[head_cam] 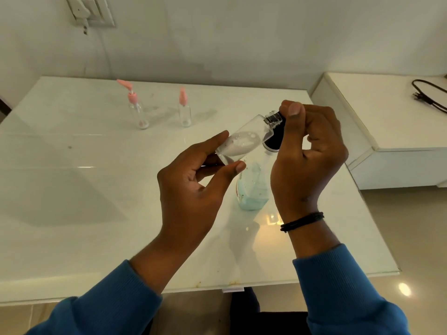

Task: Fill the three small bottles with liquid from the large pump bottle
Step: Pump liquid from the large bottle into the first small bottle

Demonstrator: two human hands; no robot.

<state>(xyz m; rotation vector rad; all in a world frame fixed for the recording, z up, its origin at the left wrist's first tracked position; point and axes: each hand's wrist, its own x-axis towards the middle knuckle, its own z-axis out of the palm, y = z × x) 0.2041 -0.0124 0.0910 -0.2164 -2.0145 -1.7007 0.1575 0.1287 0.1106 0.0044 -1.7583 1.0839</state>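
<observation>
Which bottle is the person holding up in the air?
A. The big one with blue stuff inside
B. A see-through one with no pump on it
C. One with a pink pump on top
B: the left hand holds the tilted clear small bottle by its base, its neck bare, while both pink-pump bottles and the large bottle stand on the table.

Soft, even light filled the scene. The glossy desk (pixel 72 213) carried a warm glare patch near the right wrist and a broad shadow at left. Edges bowed with wide-angle distortion.
</observation>
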